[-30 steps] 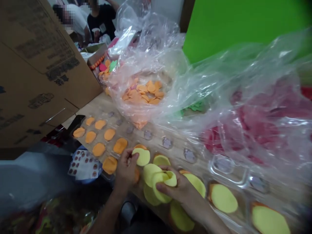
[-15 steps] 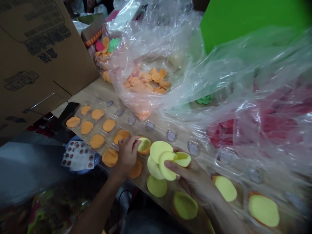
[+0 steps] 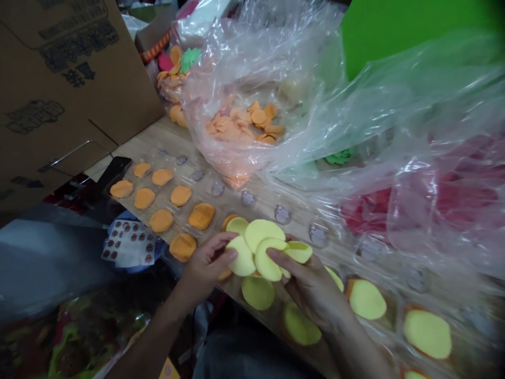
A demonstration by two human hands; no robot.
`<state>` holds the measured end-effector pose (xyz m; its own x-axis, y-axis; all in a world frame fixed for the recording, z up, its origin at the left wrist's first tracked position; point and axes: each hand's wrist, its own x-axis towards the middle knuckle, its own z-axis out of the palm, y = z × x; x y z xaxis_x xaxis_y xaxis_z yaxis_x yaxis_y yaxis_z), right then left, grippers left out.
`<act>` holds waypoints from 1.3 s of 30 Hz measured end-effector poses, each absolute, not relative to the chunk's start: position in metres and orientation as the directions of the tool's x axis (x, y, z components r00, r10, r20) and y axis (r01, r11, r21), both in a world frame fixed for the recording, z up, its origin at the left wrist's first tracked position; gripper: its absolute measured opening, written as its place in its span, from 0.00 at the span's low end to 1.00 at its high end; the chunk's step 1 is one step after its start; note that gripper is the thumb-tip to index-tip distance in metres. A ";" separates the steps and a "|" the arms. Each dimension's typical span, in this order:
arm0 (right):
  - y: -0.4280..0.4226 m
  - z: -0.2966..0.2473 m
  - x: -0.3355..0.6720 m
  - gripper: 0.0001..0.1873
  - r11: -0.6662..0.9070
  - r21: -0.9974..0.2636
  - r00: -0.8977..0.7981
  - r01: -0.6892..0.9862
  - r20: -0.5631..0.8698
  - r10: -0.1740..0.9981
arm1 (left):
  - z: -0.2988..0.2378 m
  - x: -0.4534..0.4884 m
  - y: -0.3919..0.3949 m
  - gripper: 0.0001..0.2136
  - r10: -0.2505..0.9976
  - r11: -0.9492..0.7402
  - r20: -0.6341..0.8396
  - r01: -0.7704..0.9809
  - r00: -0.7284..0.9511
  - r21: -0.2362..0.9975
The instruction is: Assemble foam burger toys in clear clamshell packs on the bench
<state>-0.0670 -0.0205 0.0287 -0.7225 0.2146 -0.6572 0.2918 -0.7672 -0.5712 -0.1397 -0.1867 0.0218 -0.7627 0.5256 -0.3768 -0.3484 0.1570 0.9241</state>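
Several thin, round yellow foam pieces (image 3: pixel 265 234) are fanned out in my right hand (image 3: pixel 311 279), thumb on top. My left hand (image 3: pixel 209 263) pinches the left edge of one yellow foam piece (image 3: pixel 241 256) that overlaps this fan. Beneath both hands runs a row of clear plastic trays (image 3: pixel 155 202) with round hollows. On the left the hollows hold orange foam pieces (image 3: pixel 201 216). Nearer and to the right, yellow pieces (image 3: pixel 367 299) lie on top of orange ones. Just beyond my left fingers, another yellow piece (image 3: pixel 236 225) rests over an orange one.
Behind the trays, a clear plastic bag (image 3: pixel 244 147) holds loose orange pieces. More clear plastic with red pieces (image 3: pixel 371 210) spreads over the right side. A cardboard box (image 3: pixel 71 84) stands at the left, and a sticker sheet (image 3: pixel 130 243) lies below the table edge.
My left hand has drawn back from the tray to the fan and now grips a yellow piece there. The yellow piece it was touching stays over the orange one.
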 end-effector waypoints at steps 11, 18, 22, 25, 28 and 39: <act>-0.013 0.027 -0.055 0.34 -0.755 -0.612 -0.605 0.234 -0.700 0.379 | -0.017 -0.112 -0.234 0.11 0.730 0.473 0.312 0.779 -0.608 0.412; -0.026 0.020 -0.042 0.23 -0.706 -0.638 -0.736 0.308 -0.630 0.248 | 0.000 -0.108 -0.231 0.13 0.609 0.509 -0.006 0.385 -0.793 0.770; -0.042 0.022 -0.046 0.21 -0.571 -0.717 -0.833 0.399 -0.544 0.102 | 0.015 -0.122 -0.208 0.17 0.406 0.292 -0.433 -0.335 -0.804 0.896; -0.046 0.026 -0.053 0.21 -0.484 -0.773 -0.836 0.410 -0.530 0.138 | 0.018 -0.148 -0.202 0.16 0.264 0.235 -0.423 -0.368 -0.867 0.900; -0.042 0.026 -0.057 0.19 -0.470 -0.789 -0.820 0.395 -0.534 0.206 | 0.013 -0.179 -0.211 0.13 0.054 0.453 -0.005 0.020 -0.999 0.891; -0.036 0.026 -0.053 0.17 -0.529 -0.771 -0.833 0.355 -0.518 0.196 | 0.015 -0.183 -0.209 0.13 0.541 0.624 0.061 0.449 -0.839 0.640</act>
